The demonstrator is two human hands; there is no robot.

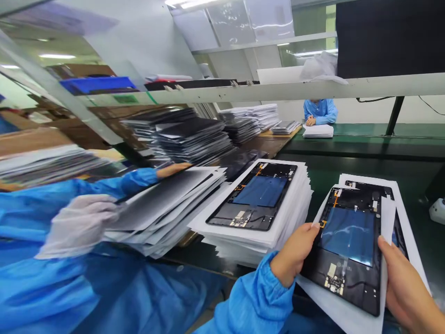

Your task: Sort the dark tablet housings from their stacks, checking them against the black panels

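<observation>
Far left: co-worker's blue sleeve (52,204) across foreground; gloved hand (78,225) gripping near edge of a slanted stack of grey sheets (163,204); a second, bare hand (172,169) laid on far side of same stack.
Behind left: dark panel stacks (187,134) piled on bench, partly blurred.
Centre: tall white sheet stack (257,232) with 1 open tablet shell (257,195) lying flat on top, blue battery film facing up.
Left hand (294,253): bare, blue cuff, fingers curled round left edge of held tablet (349,246), thumb on its rim; grasping.
Held tablet: tilted, lifted just above green table (368,144), white sheet (347,315) under it, blue film and gold contacts visible.
Behind held tablet: 1 more tablet on paper (371,185), mostly covered.
Right hand (406,287): bare, clasping right edge of tablet and sheet together, thumb on top.
Background: seated person in blue coat (320,111) at far end, white pile (318,131) just before them.
Far right: small white device (438,209) at table edge.
</observation>
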